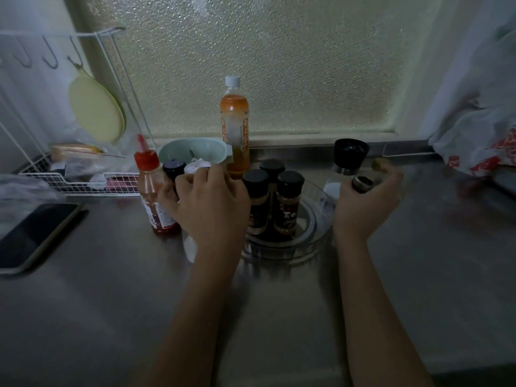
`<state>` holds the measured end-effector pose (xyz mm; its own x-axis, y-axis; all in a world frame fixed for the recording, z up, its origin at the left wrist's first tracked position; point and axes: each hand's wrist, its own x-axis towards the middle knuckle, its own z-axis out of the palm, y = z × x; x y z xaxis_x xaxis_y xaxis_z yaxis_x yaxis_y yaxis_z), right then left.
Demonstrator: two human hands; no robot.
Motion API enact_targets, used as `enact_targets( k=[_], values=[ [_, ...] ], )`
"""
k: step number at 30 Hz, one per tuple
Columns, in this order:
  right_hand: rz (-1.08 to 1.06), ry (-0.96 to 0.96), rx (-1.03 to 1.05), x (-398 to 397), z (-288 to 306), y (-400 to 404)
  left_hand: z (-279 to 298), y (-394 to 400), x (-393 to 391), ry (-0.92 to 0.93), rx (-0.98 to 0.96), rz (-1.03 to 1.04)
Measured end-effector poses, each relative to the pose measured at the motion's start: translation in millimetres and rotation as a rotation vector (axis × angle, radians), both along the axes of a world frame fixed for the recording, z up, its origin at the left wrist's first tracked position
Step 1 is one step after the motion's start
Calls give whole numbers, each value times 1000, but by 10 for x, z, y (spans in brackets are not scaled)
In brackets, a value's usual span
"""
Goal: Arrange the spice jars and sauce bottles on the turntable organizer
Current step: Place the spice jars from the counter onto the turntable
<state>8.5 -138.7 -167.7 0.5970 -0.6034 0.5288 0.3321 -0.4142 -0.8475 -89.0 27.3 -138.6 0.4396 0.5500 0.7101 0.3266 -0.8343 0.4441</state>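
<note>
A clear round turntable (282,251) sits on the steel counter and carries three brown spice jars (287,205) with black caps. My left hand (206,202) is just left of the turntable, closed from above over a pale bottle (190,248); only its whitish lower part shows under my palm. My right hand (368,199) is at the turntable's right rim, gripping a small jar (363,183) with a dark top. A red-capped sauce bottle (155,199) and a dark-capped jar (174,169) stand left of my left hand. A tall orange bottle (235,129) stands behind the turntable.
A black-topped grinder (350,156) stands behind my right hand. A mint bowl (195,150) sits at the back by the window ledge. A white wire rack (83,182) and a phone (36,236) lie at the left, a plastic bag (483,146) at the right.
</note>
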Motion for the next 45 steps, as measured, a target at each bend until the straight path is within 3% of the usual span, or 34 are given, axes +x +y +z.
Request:
enact_targets(
  k=[3, 7, 12, 20, 25, 28, 33, 38, 41, 45],
  values=[
    [43, -162, 163, -40, 62, 6, 21, -63, -45, -232, -60, -83],
    [112, -319, 160, -208, 238, 128, -9, -80, -42, -547, -215, -224],
    [397, -156, -44, -247, 194, 289, -153, 3, 37, -523, -428, -183],
    [562, -25, -214, -171, 119, 285, -244, 78, 91, -479, -241, -220],
    [638, -13, -170, -194, 137, 278, -48, 167, -2, -662, -120, -288],
    [613, -19, -71, -152, 135, 254, 84, 88, -72, -742, -27, -355],
    [508, -16, 16, -72, 81, 213, 28, -73, -9, -604, -65, -588],
    [68, -145, 7, 5, 48, 23, -110, -75, 112, -485, 93, -620],
    [-224, 103, 36, 72, -23, -68, -131, -66, 186, -478, 99, -605],
    [-39, 352, 29, 319, -243, -200, -160, -79, 276, -450, 118, -597]
  ],
)
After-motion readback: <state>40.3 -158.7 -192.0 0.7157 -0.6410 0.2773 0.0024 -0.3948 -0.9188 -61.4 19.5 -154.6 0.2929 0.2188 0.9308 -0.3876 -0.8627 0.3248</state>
